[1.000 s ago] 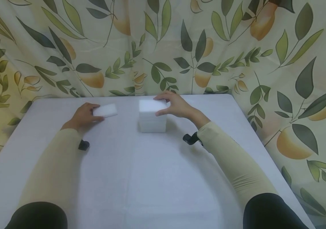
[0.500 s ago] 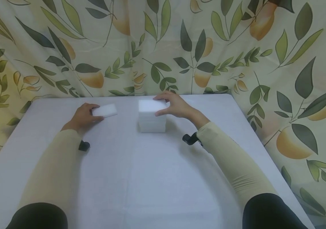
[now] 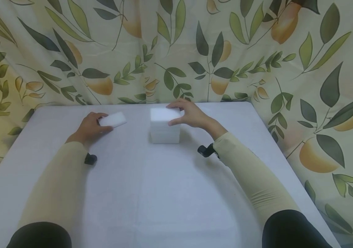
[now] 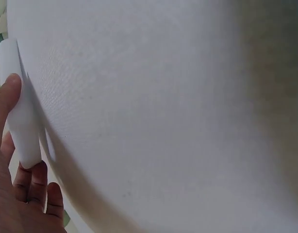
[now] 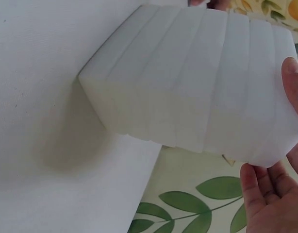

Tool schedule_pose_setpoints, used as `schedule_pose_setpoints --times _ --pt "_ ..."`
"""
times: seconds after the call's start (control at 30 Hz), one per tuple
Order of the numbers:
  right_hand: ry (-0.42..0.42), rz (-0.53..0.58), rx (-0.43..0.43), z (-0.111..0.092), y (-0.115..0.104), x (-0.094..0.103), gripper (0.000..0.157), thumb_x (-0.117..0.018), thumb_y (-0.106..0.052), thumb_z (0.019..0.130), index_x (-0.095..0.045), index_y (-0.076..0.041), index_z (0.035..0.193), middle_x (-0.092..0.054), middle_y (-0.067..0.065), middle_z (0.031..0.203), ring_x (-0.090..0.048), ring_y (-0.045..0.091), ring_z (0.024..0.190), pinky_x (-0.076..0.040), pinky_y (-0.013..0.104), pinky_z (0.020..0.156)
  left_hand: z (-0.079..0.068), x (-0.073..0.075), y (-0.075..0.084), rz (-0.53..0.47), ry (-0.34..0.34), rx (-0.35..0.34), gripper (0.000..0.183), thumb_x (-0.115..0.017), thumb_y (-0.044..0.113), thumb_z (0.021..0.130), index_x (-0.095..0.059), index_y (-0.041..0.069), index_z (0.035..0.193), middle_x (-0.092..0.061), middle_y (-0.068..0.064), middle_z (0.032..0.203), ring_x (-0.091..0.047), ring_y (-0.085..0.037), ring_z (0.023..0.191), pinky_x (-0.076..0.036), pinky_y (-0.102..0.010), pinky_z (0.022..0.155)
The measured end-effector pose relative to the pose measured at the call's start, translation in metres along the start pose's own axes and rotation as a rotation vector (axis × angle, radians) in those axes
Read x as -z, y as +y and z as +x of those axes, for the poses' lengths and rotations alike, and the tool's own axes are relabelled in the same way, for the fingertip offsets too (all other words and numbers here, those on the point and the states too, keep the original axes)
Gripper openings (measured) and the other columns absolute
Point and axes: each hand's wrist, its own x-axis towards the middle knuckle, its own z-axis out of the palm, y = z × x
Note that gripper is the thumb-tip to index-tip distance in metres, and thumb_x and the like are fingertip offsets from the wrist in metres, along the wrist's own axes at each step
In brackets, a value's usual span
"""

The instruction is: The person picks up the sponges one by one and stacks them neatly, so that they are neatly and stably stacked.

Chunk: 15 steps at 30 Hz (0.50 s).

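My left hand (image 3: 87, 127) pinches a flat white sponge block (image 3: 113, 120) by its near and far edges, thumb on one side and fingers on the other. The left wrist view shows the same sponge block (image 4: 23, 111) tilted, slightly off the tabletop along part of its length. A neat stack of several white sponge blocks (image 3: 165, 134) stands to the right. At its top, my right hand (image 3: 193, 115) holds the uppermost block between thumb and fingers. Layer seams show along the stack (image 5: 188, 82) in the right wrist view.
Both things are on a white-covered table (image 3: 170, 193), near its back edge. Behind and beside it hangs a curtain (image 3: 176, 51) printed with leaves and fruit. Dark wrist cameras (image 3: 205, 150) sit on both forearms.
The single sponge block has shifted very slightly left and tilted a little in my left hand. My right hand and the stack stay where they were.
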Motion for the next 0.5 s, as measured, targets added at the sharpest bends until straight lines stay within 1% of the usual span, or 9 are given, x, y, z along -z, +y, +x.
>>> schedule_pose_setpoints --times 0.2,0.3,0.5 --pt "0.002 0.007 0.0 -0.0005 0.0 0.0001 0.066 -0.084 -0.034 0.077 -0.059 -0.016 0.136 -0.053 0.003 0.134 -0.047 0.022 0.117 -0.043 0.043 0.099 0.0014 0.0004 -0.0004 0.002 0.01 -0.012 0.076 -0.074 0.042 0.085 -0.046 0.002 0.142 -0.045 -0.023 0.124 -0.043 -0.035 0.107 -0.039 -0.05 0.092" --pt "0.002 0.009 0.002 -0.0006 -0.0001 -0.0001 0.066 -0.084 -0.034 0.077 -0.059 -0.016 0.136 -0.053 0.003 0.133 -0.047 0.023 0.116 -0.043 0.043 0.099 -0.0006 0.0009 -0.0001 0.007 0.014 -0.033 0.076 -0.074 0.044 0.085 -0.047 0.001 0.142 -0.047 -0.023 0.124 -0.044 -0.035 0.107 -0.039 -0.049 0.091" --pt "0.003 0.007 -0.003 -0.0011 -0.0008 -0.0001 0.067 -0.084 -0.033 0.077 -0.059 -0.015 0.136 -0.053 0.003 0.133 -0.047 0.023 0.117 -0.044 0.042 0.1 -0.0054 0.0014 -0.0021 0.004 0.029 -0.048 0.076 -0.074 0.046 0.085 -0.048 0.0 0.14 -0.049 -0.024 0.123 -0.045 -0.035 0.106 -0.039 -0.048 0.088"
